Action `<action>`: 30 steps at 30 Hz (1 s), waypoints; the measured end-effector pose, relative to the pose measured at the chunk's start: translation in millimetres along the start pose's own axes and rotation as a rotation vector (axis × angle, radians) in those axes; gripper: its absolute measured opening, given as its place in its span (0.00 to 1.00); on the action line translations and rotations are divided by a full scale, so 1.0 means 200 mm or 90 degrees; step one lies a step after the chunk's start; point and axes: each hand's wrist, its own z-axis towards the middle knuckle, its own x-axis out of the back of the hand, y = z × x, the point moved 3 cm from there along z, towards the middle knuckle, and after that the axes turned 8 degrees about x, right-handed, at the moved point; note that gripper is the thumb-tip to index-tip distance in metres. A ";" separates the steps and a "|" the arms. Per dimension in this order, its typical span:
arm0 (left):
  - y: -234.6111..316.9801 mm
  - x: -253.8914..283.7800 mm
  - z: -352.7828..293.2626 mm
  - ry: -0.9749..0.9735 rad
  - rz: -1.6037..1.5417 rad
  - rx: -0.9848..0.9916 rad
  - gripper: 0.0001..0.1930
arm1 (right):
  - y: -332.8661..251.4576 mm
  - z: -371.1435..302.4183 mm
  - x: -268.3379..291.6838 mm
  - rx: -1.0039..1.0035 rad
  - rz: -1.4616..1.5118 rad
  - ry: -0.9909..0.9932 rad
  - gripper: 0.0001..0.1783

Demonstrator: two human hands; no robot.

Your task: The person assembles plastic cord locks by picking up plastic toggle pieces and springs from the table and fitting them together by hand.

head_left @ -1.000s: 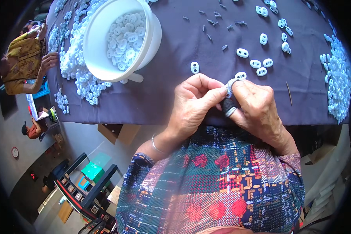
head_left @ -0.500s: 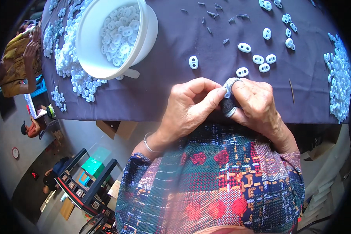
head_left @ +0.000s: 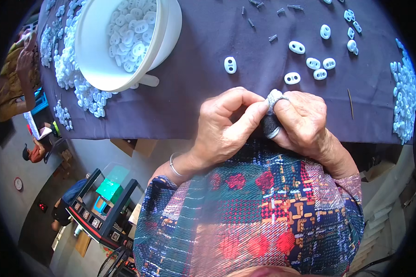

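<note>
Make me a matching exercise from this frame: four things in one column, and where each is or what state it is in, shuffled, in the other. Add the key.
Things:
1. White bucket
2. Dark springs
3. Thin brown stick
4. Pale bracelet

Places and states:
A. Lying on the dark cloth, to the right of the right hand
B. Around the wrist of the left hand
C. Scattered on the cloth towards the picture's upper edge
D. Holding a heap of small white pieces

Pairs: 1-D, 2-C, 3-A, 4-B
</note>
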 end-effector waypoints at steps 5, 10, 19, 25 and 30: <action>0.00 0.00 0.00 0.018 0.039 -0.021 0.04 | 0.00 -0.01 -0.01 0.033 -0.019 0.001 0.17; -0.02 0.01 0.01 0.012 0.005 -0.031 0.05 | 0.01 0.01 0.00 -0.010 0.001 -0.010 0.17; 0.06 0.05 -0.06 0.069 0.016 -0.114 0.04 | -0.01 -0.04 0.11 -0.046 0.015 0.143 0.22; 0.30 0.36 -0.10 0.524 0.270 -0.479 0.03 | 0.00 -0.03 0.10 0.047 -0.059 0.243 0.18; 0.42 0.57 0.01 0.622 0.464 -0.399 0.04 | -0.03 -0.06 0.11 0.024 -0.089 0.204 0.23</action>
